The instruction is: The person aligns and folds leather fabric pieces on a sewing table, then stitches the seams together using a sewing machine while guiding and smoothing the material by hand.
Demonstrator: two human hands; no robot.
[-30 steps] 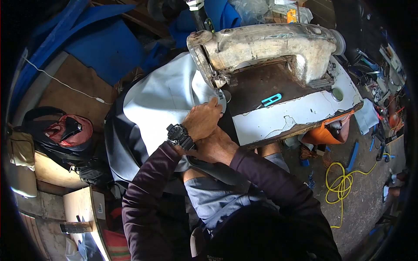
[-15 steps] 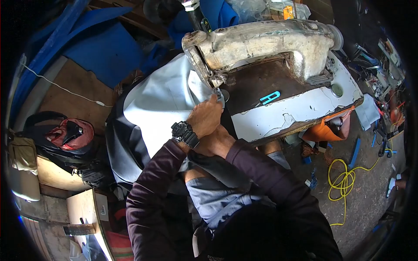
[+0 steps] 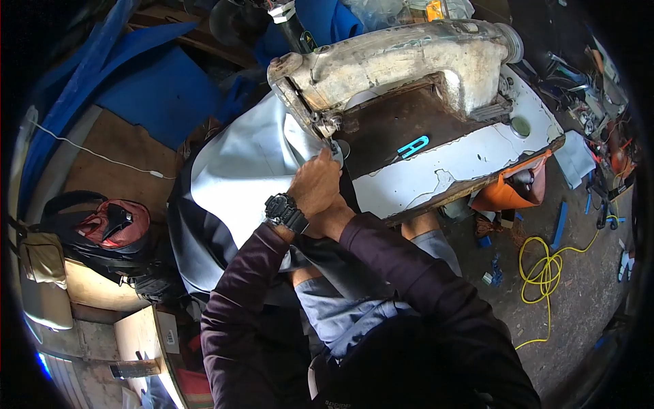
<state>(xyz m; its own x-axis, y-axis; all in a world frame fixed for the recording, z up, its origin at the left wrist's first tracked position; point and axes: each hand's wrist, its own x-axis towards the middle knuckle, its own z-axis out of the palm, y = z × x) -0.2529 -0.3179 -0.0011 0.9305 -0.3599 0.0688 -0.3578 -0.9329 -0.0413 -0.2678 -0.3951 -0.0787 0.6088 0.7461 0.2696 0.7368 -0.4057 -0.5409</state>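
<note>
At the needle end of the worn sewing machine (image 3: 395, 61), pressing on the pale sheet material (image 3: 238, 170) with the left hand (image 3: 317, 183), palm down, fingertips partly hidden; not clearly showing whether pinching or merely pressing. Crossing beneath the left wrist with the right hand (image 3: 334, 215); hiding its fingers, so giving no means to tell released from clenched. Finding the pale sheet material spreading leftward from the needle area, with black material (image 3: 194, 228) lying beside and under it.

Risking, in judgement, a punctured fingertip, owing to the left fingers' closeness to the needle area. Risking also a trapped fold or crooked line, owing to slack ripples near the machine head and bulk hanging off the side. Leaving little steering room, owing to the crossed arms. Noting turquoise snips (image 3: 413, 146) lying loose on the machine bed (image 3: 381, 129), liable to being knocked by a sleeve or snagged by sliding material.

Observing pale lettering upside down on the dark clothing (image 3: 381, 368), too small for sure reading. Recording a white label (image 3: 170, 335) on the wooden board (image 3: 133, 334) and a green-marked label (image 3: 308, 39) on the dark cylinder (image 3: 291, 28), both illegible. Reading no brand on the sewing machine or the wristwatch (image 3: 286, 212).
</note>
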